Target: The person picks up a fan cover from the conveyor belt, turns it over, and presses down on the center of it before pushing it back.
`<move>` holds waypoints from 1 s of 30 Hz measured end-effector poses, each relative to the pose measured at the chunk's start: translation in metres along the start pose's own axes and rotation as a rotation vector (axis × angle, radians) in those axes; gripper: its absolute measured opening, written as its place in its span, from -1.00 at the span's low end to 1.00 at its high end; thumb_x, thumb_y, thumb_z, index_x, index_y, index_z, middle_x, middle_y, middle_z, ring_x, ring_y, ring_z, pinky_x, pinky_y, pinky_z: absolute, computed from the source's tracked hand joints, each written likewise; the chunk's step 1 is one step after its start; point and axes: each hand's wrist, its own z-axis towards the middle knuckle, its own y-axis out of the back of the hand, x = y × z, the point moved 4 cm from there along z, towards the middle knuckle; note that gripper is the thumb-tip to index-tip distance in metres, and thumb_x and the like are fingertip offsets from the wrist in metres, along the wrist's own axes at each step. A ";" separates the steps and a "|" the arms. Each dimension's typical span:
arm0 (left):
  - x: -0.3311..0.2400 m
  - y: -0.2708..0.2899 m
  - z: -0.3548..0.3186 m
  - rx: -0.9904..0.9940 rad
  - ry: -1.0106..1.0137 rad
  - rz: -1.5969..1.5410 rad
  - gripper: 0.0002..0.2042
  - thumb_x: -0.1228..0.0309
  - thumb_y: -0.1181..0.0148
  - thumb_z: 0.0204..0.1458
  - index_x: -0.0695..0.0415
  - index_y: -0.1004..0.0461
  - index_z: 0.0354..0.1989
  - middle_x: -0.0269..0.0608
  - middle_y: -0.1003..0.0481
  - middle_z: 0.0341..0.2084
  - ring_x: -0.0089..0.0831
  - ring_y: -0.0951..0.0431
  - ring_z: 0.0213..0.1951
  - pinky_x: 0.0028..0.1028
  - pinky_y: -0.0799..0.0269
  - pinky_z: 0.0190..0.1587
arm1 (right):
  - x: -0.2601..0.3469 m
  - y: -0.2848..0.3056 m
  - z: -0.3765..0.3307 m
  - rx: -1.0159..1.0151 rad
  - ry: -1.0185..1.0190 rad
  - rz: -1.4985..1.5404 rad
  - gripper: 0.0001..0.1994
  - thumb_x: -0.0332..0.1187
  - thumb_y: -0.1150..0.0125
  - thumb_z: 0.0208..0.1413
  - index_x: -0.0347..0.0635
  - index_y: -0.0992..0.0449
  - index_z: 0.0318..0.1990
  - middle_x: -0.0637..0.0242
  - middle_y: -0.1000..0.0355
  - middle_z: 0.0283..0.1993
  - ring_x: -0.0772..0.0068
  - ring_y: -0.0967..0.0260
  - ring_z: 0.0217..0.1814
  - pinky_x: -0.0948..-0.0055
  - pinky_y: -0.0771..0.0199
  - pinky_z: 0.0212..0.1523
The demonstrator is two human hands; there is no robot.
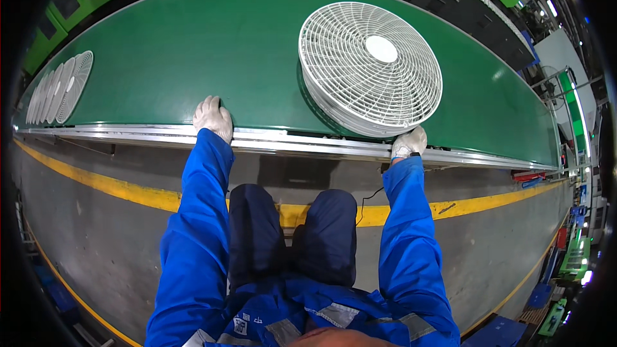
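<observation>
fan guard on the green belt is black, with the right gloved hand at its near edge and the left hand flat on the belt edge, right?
Not quite: the head view shows the fan guard is white, not black. The rest holds: it lies on the green belt, the gloved right hand is at its near edge, and the gloved left hand rests flat on the belt edge.

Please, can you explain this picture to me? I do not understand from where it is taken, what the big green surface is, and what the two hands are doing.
The camera sits on a person's head and looks down, so the edges bend. You see blue sleeves and white gloves. The green surface is a conveyor belt. On it lies a white fan grille; more grilles lie stacked far left. The left hand rests flat at the belt's edge, holding nothing. The right hand touches the grille's near rim.
</observation>
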 end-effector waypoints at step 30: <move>0.009 0.003 0.009 0.126 -0.016 0.047 -0.56 0.24 0.07 0.25 0.10 -0.45 0.25 -0.10 -0.39 0.31 -0.03 -0.30 0.35 -0.11 -0.18 0.41 | -0.019 -0.023 0.005 -0.001 -0.077 -0.103 -0.82 -0.42 -0.31 -0.10 -0.30 -0.65 -0.31 -0.13 -0.60 -0.20 -0.27 -0.53 -0.03 -0.01 -0.52 0.03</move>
